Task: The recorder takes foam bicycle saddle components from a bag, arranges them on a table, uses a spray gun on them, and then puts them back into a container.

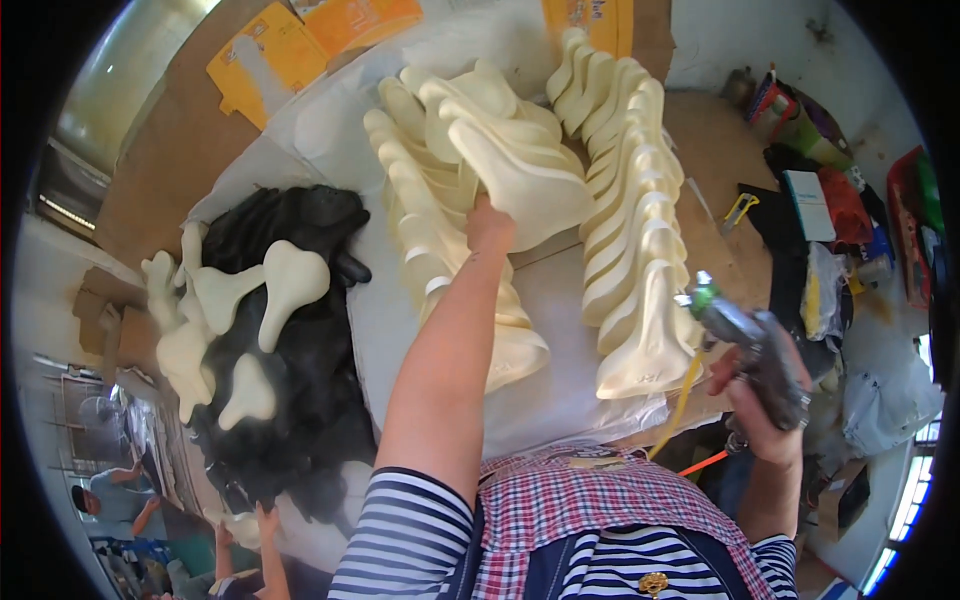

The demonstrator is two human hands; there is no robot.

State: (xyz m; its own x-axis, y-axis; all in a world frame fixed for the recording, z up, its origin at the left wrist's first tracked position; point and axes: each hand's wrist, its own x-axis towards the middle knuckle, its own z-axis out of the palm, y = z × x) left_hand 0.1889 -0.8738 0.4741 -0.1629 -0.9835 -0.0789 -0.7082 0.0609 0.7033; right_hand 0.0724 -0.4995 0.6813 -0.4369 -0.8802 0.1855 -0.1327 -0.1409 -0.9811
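My left hand (490,228) reaches forward to a cream, saddle-shaped foam pad (535,195) and grips its left edge, the fingers partly hidden by the pad. This pad is at the near end of a stack of similar pads. Overlapping cream pads stand in a left row (415,215) and a right row (630,230), on either side of the stack. At the right, my right hand (765,415) is wrapped round a grey spray gun (750,345) with a green part at its front. The gun tilts toward the upper left, beside the right row's near end.
A white sheet (545,300) covers the table. To the left lies a black heap (290,390) with loose cream pads (292,280) on it. Another person's hands (245,540) are at lower left. A yellow hose (680,405) runs near the gun; a yellow cutter (740,210) lies far right.
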